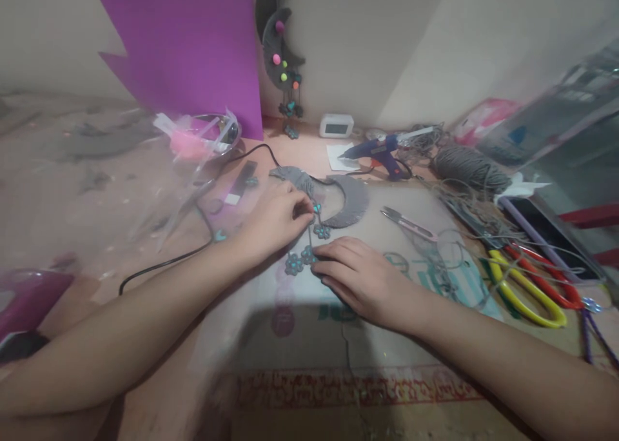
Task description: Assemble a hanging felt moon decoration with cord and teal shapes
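My left hand [278, 222] has thumb and index finger pinched together beside a grey yarn strand [310, 238] hanging from a grey yarn-wrapped crescent [351, 202]. What lies between the fingertips seems to be the yarn, though it is mostly covered. Just below, my right hand [370, 283] has its fingertips closed at the edge of a grey flower charm [308, 254] with a turquoise centre. A second flower charm [294, 264] lies to its left, and another flower [322, 231] rests above, near the crescent. The left part of the crescent is partly hidden behind my left hand.
Thread snips [409, 224] lie right of the crescent. A blue glue gun [374, 152] rests on white paper behind. Scissors [527, 286], a phone [551, 235] and a grey yarn ball [469, 167] are at right. A black cord [164, 260] passes under my left arm. A finished-looking crescent hanging [278, 48] is on the wall.
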Motion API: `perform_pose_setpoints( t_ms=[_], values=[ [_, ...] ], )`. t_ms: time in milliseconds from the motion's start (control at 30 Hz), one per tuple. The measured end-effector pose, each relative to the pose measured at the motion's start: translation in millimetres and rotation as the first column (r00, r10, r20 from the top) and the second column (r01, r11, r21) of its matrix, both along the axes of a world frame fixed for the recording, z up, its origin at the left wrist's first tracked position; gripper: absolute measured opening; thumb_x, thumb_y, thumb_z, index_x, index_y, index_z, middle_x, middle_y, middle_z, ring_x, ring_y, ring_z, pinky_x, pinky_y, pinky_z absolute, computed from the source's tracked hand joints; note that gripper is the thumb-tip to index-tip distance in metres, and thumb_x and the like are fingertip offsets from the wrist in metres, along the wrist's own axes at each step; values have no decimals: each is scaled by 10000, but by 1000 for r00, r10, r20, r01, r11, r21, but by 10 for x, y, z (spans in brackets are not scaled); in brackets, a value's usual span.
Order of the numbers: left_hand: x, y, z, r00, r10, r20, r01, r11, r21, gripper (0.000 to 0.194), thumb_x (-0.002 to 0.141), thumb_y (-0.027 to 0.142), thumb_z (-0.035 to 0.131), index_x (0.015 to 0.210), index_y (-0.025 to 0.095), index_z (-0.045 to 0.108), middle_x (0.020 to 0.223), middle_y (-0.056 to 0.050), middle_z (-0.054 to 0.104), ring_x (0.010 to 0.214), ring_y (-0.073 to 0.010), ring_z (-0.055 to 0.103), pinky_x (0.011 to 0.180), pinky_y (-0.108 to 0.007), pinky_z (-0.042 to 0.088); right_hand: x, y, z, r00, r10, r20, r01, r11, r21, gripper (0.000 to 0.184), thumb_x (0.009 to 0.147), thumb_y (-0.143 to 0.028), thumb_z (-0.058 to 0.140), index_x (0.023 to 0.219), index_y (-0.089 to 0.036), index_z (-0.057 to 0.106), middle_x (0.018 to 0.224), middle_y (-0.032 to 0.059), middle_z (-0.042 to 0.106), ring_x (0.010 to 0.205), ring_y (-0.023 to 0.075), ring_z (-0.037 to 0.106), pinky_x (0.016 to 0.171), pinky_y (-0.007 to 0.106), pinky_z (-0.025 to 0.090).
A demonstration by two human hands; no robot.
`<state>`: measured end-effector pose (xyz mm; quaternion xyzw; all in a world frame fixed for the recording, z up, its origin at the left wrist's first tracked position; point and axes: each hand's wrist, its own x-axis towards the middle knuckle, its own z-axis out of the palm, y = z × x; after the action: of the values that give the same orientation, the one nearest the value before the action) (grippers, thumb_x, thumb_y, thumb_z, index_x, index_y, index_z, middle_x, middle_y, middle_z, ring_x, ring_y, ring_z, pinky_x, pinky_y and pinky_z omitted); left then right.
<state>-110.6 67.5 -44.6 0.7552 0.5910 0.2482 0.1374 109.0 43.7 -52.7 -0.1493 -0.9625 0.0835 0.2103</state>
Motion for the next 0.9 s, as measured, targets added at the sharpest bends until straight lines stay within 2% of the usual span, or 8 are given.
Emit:
perform_pose_setpoints(
  t_ms=[100, 233, 333, 400, 500, 667, 800, 900],
  values=[
    [-6, -8, 56, 1000, 6, 1, -6, 1000, -16, 151, 866, 287, 622, 859, 183, 731, 902, -64, 620, 943, -240, 587, 854, -386, 447, 73, 34, 132, 998, -25, -55, 28, 998, 51, 166, 959, -139, 538, 1067, -141, 663, 1147, 141, 700, 1058, 246, 621, 956, 430, 516],
    [-67, -6, 176, 1000, -5, 14, 5, 1000, -17, 232, 907, 351, 564, 852, 196, 728, 909, -58, 656, 968, -244, 594, 883, -390, 441, 300, 120, 458, 977, -184, -111, 193, 978, 75, 116, 962, -179, 554, 1031, -184, 648, 1012, 99, 716, 957, 225, 650, 864, 379, 532],
    [-122, -17, 282, 1000, -22, 10, 22, 1000, 6, 264, 914, 375, 548, 839, 196, 727, 889, -54, 671, 926, -235, 590, 835, -374, 442, 487, 186, 701, 937, -328, -118, 336, 940, 54, 84, 960, -214, 574, 929, -194, 649, 870, 57, 712, 830, 204, 664, 785, 344, 523],
    [-150, -40, 357, 1000, -22, -17, 23, 999, 38, 256, 911, 363, 547, 829, 198, 725, 885, -49, 686, 906, -231, 580, 831, -372, 435, 573, 220, 772, 924, -381, -41, 381, 924, -10, 123, 963, -234, 572, 882, -201, 657, 835, 46, 711, 781, 195, 665, 743, 332, 511],
    [-181, -83, 466, 998, 7, -55, -3, 997, 72, 238, 899, 362, 559, 833, 208, 728, 907, -42, 714, 898, -235, 574, 835, -375, 425, 604, 245, 681, 920, -369, 129, 384, 915, -121, 125, 958, -265, 589, 900, -207, 684, 859, 49, 722, 787, 199, 669, 723, 331, 498],
    [-258, -107, 576, 998, 29, -62, -27, 999, 30, 202, 885, 326, 566, 882, 239, 748, 992, -23, 737, 920, -242, 616, 819, -364, 437, 440, 219, 300, 918, -315, 241, 362, 914, -183, 158, 937, -328, 640, 980, -185, 692, 940, 81, 699, 905, 229, 647, 813, 367, 495],
    [-327, -60, 539, 996, 14, -85, -13, 1000, 17, 221, 896, 297, 557, 969, 238, 757, 1050, -30, 739, 956, -251, 629, 858, -380, 459, 341, 208, 139, 917, -325, 230, 365, 917, -158, 84, 917, -243, 659, 926, -162, 680, 916, 89, 670, 909, 237, 611, 816, 368, 482],
    [-319, -17, 447, 987, -86, -139, 94, 994, 51, 225, 916, 283, 551, 991, 236, 757, 1051, -41, 738, 1017, -251, 619, 933, -399, 448, 339, 222, 110, 929, -316, 192, 350, 919, -182, 109, 940, -163, 593, 863, -162, 671, 890, 81, 664, 900, 228, 597, 809, 354, 469]
  ],
)
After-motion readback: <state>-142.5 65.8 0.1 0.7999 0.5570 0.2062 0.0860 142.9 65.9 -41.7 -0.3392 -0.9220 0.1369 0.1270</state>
